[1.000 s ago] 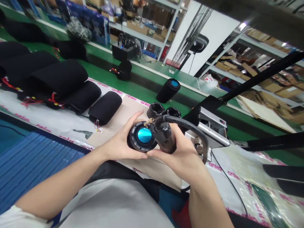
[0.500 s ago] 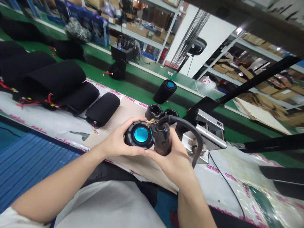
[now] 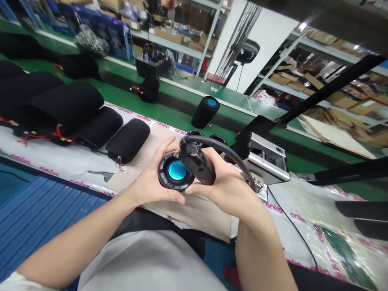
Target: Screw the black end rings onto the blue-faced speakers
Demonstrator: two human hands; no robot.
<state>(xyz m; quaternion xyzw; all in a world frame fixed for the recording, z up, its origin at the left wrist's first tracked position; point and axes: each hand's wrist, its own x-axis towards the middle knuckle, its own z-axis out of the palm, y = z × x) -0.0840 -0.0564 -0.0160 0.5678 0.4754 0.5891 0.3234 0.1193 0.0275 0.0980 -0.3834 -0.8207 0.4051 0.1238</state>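
Spkr driver (image 3: 175, 171) in L hand (image 3: 150, 178)

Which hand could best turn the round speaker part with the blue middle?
Probably the left hand: it cups the speaker part, while the right hand grips the black corded tool.

Metal shelving (image 3: 210, 36), cardboard boxes (image 3: 342, 103); white wall (image 3: 273, 48) behind green workbench (image 3: 182, 109).
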